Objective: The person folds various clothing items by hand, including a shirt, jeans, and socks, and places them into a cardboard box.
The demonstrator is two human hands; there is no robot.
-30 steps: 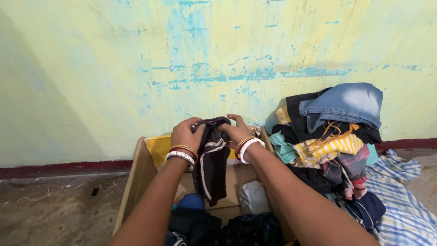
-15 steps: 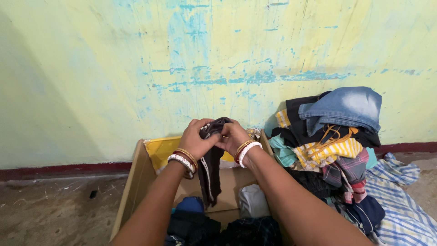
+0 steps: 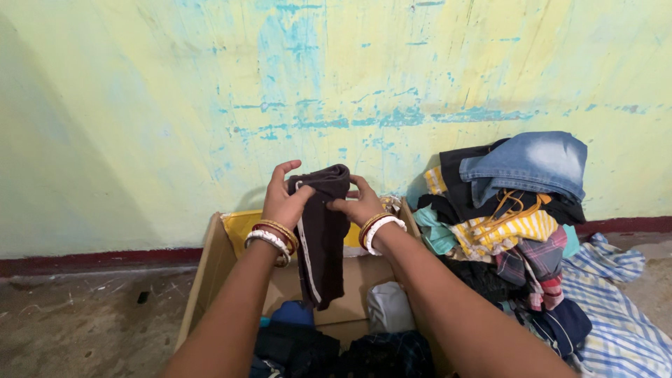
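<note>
Folding dark garment (image 3: 320,231) | left hand (image 3: 283,203), right hand (image 3: 358,205) both grasp it | cardboard box (image 3: 210,273) part-filled | clothes pile (image 3: 511,210) right, unfolded

Floor (image 3: 84,322): bare grey concrete, stained and scuffed, with a small dark mark at left. Its far edge meets the wall (image 3: 140,105) along a dark red skirting band (image 3: 91,257).

Box (image 3: 210,273): open cardboard, standing on the floor against the far edge, near centre. Folded clothes lie inside it, dark, blue and white.

Pile (image 3: 511,210): loose clothes heaped on the floor just right of the box, touching its right side and leaning on the wall. Jeans (image 3: 532,161) on top.

Striped cloth (image 3: 616,315): blue and white, spread flat on the floor at the pile's near right.
</note>
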